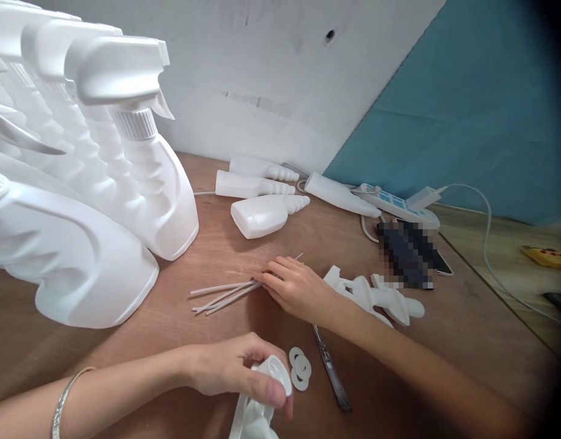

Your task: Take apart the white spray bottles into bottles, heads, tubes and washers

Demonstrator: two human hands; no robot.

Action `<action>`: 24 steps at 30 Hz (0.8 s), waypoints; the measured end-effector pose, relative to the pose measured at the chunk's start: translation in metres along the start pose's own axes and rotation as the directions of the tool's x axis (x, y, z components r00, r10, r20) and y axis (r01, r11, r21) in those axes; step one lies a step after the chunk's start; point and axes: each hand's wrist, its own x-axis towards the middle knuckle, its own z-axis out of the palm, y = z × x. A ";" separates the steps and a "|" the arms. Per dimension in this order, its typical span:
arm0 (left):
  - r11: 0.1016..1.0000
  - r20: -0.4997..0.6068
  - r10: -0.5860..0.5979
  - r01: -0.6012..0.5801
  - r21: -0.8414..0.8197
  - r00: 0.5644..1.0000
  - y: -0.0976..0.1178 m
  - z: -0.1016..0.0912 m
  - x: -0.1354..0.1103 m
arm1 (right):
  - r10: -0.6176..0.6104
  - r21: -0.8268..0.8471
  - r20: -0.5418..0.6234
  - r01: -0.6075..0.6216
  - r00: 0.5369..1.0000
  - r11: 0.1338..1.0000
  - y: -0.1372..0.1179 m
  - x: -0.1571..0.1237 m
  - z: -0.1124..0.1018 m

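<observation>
My left hand [244,372], with a bangle on its wrist, is closed round a white spray trigger head [253,417] at the bottom of the view; its round collar faces up and its lower end is cut off by the frame. My right hand [299,286] reaches over a small bundle of thin white dip tubes [225,296], fingers curled down on their right ends; the fingertips are partly hidden. Several flat white ring washers [300,369] overlap on the table between the hands. A slim dark utility knife [330,369] lies beside them, under my right forearm.
Assembled white spray bottles [157,183] crowd the left side, some standing, one leaning. Empty-looking white bottles [262,216] lie at the back. More white trigger heads [376,299] lie right of my hand, near a phone [440,262] and a power strip [399,204] with cables.
</observation>
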 end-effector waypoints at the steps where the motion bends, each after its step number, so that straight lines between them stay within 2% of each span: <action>1: 1.000 -0.040 0.012 -0.011 0.027 0.999 0.001 0.001 0.000 | -0.014 0.001 -0.010 0.014 1.000 1.000 0.000 0.002 0.003; 5: 0.978 -0.201 0.132 -0.094 0.186 0.971 -0.001 0.003 0.002 | -0.065 0.023 -0.049 0.066 0.997 0.998 -0.005 0.013 0.008; 9: 0.912 -0.373 0.273 -0.116 0.393 0.887 -0.005 0.003 0.004 | -0.088 0.052 -0.123 0.095 0.989 0.994 -0.010 0.014 0.001; 12: 0.826 -0.442 0.349 -0.048 0.562 0.827 -0.006 0.003 0.006 | 0.024 0.082 -0.222 -0.006 0.975 0.997 -0.012 -0.003 -0.014; 14: 0.787 -0.442 0.364 -0.017 0.617 0.820 -0.007 0.004 0.006 | 0.158 0.080 -0.229 -0.143 0.960 0.986 -0.015 -0.020 -0.024; 16: 0.766 -0.438 0.370 -0.001 0.643 0.819 -0.008 0.005 0.005 | 0.305 0.035 -0.141 -0.303 0.942 0.952 -0.021 -0.039 -0.033; 18: 0.750 -0.444 0.371 0.018 0.661 0.816 -0.009 0.006 0.006 | 0.409 -0.038 0.034 -0.407 0.912 0.912 -0.029 -0.058 -0.039; 21: 0.724 -0.466 0.367 0.067 0.686 0.805 -0.011 0.007 0.006 | 0.454 -0.036 0.251 -0.460 0.855 0.887 -0.040 -0.081 -0.042; 24: 0.695 -0.492 0.364 0.121 0.709 0.791 -0.011 0.007 0.007 | 0.457 0.056 0.333 -0.501 0.825 0.864 -0.043 -0.092 -0.041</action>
